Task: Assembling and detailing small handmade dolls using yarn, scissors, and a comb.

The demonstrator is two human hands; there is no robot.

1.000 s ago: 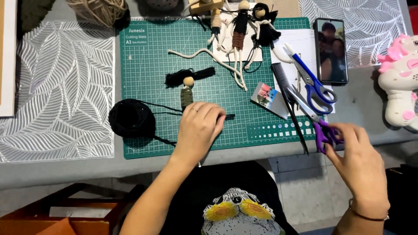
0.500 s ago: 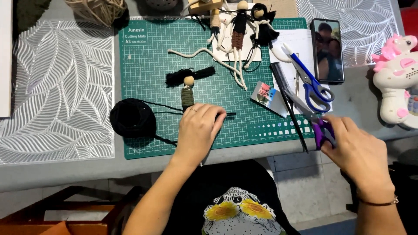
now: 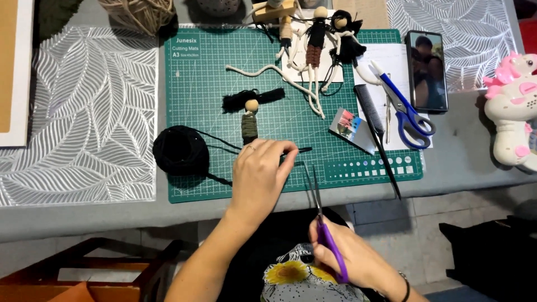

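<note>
Three finished dolls [image 3: 319, 39] lie at the top of the green cutting mat [image 3: 196, 72], while our left hand [image 3: 260, 176] pinches black yarn [image 3: 224, 140] beside the half-wrapped doll [image 3: 250, 120] and our right hand [image 3: 352, 260] grips purple scissors [image 3: 324, 229], blades slightly apart, yarn uncut.

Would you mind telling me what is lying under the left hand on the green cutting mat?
A black yarn strand pokes out past the left hand's fingertips on the green cutting mat. The hand covers the rest of it and the small doll's lower end.

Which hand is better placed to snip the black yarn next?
Right. The right hand holds the purple-handled scissors, blades aimed at the black yarn, which the left hand pins on the green cutting mat.
</note>
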